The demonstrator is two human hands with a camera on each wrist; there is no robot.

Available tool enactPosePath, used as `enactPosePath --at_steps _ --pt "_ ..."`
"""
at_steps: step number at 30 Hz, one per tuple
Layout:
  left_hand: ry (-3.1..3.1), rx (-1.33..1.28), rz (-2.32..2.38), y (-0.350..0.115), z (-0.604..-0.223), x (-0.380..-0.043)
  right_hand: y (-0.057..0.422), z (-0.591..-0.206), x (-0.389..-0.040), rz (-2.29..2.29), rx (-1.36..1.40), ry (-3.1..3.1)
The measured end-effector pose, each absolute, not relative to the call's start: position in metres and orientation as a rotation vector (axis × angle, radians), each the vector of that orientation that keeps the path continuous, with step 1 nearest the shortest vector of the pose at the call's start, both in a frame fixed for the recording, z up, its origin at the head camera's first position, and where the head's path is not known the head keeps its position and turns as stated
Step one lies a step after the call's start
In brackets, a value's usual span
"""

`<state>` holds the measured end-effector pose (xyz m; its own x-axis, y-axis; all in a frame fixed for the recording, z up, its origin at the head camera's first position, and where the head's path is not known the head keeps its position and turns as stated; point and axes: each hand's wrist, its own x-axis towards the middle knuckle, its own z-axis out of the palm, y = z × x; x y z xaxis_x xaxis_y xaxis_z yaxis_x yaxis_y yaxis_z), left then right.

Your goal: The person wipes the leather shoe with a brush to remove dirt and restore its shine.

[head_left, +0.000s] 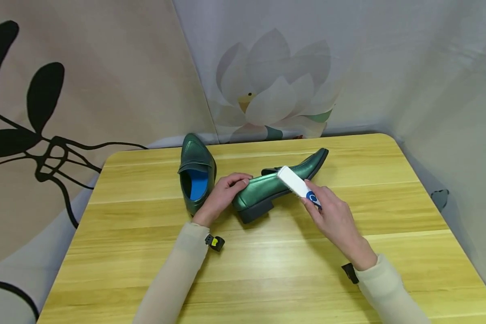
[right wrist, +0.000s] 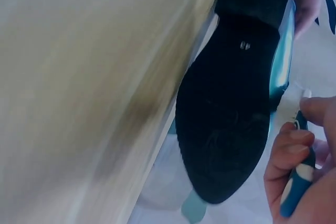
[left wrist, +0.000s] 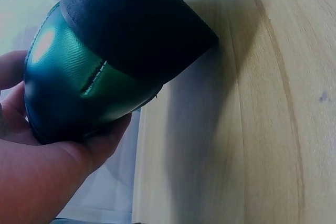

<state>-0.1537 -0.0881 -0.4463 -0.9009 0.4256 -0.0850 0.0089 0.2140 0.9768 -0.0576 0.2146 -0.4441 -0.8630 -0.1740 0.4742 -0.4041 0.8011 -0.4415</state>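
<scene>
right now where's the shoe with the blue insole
In the head view, the shoe with the blue insole stands left of centre near the far edge of the table, just left of the left hand, which holds the other shoe.

Here's the shiny green shoe (head_left: 260, 191), tilted, toe pointing away, dark sole showing, its heel end held by the left hand (head_left: 226, 189). And the white-and-blue brush (head_left: 293, 181), gripped in the right hand (head_left: 335, 217), is right up at its side.

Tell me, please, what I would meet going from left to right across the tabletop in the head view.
Shoe with the blue insole → left hand → held shoe → right hand.
</scene>
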Motion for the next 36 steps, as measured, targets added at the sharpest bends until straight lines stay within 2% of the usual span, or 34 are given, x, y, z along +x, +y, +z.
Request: enactPosePath --at_steps 11,23,36 --pt "2.163 0.408 1.734 -0.088 -0.448 -0.154 0.238 -0.44 -0.063 0.809 0.173 -2.572" --pt "2.15 0.381 1.765 -0.086 -0.447 -0.153 0.225 -0.449 -0.053 0.726 0.338 -2.604" --pt "2.14 0.375 1.777 -0.085 -0.448 -0.154 0.19 -0.445 -0.051 0.522 0.785 -2.656"
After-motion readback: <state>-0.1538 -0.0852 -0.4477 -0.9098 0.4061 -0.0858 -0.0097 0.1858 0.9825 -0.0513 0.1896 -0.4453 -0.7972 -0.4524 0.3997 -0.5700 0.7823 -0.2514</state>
